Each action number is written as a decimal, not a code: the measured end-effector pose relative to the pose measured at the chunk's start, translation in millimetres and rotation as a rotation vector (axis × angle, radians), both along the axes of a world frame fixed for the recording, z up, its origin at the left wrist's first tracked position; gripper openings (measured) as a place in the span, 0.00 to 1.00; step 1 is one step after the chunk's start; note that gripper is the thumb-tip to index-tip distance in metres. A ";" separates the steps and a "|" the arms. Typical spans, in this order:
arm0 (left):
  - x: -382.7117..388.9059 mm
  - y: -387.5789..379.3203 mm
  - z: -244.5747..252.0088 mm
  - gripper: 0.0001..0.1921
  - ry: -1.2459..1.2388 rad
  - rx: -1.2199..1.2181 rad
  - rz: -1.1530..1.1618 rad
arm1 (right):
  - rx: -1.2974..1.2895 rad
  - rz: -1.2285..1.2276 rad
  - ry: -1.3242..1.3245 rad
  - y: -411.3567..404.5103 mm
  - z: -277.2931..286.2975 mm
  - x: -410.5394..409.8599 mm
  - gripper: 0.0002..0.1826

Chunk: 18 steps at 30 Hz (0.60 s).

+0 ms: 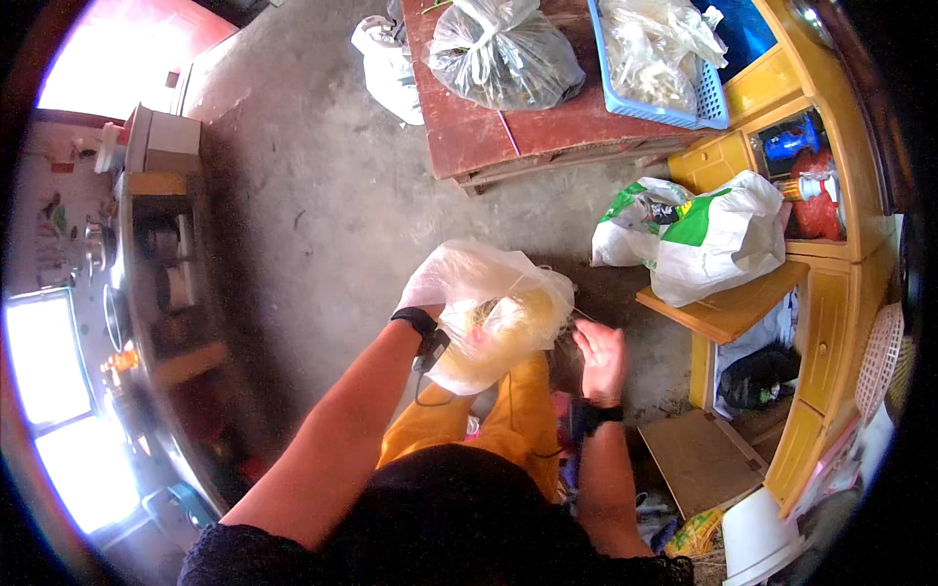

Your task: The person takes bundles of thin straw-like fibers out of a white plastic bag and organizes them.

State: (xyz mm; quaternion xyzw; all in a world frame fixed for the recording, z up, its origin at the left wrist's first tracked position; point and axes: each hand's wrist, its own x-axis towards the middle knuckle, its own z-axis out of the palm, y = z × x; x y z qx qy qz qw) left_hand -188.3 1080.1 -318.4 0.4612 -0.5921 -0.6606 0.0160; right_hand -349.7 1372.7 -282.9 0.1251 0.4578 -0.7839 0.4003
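Observation:
A translucent white plastic bag (498, 293) with pale yellowish, stringy contents hangs before my body, above my legs. My left hand (438, 311) reaches inside or behind the bag; the plastic hides most of it, so its fingers and grip cannot be made out. Just right of the bag, my right hand (602, 355) is raised with its palm showing and fingers apart, slightly blurred, holding nothing. A few thin strands stick out from the bag's right edge towards that hand. Both wrists wear black bands with cables.
Ahead stands a red wooden table (469, 135) bearing a tied plastic bag (506, 62) and a blue plastic basket (652, 113). At right, a white and green bag (722, 242) rests on an open flap of the yellow wooden cabinet (824, 293). A counter (172, 293) runs along the left.

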 end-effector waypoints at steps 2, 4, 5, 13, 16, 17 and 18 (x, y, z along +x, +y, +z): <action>4.5 -1.8 10.0 0.17 -0.147 -0.453 -0.258 | 0.402 -0.067 0.045 31.6 -48.2 13.7 0.14; 16.0 -8.3 3.5 0.17 -0.297 -0.575 -0.382 | 0.560 0.148 -0.061 38.0 -90.1 27.0 0.08; 16.7 -8.3 -2.8 0.17 -0.356 -0.605 -0.450 | 0.566 0.248 -0.224 45.6 -116.1 33.5 0.16; 25.7 -7.0 -56.3 0.17 -0.569 -0.562 -0.771 | 0.342 0.344 0.532 25.8 -210.5 60.5 0.10; 61.6 -23.7 -64.1 0.17 -0.679 -0.643 -0.728 | 0.419 0.259 -0.087 5.4 -151.5 51.3 0.08; 56.6 -17.4 -44.5 0.14 -0.662 -0.875 -0.710 | 0.404 0.337 -0.085 29.1 -132.6 39.9 0.06; 26.6 -5.6 -23.4 0.14 -0.732 -0.751 -0.559 | 0.474 0.162 0.438 63.1 -131.3 51.0 0.06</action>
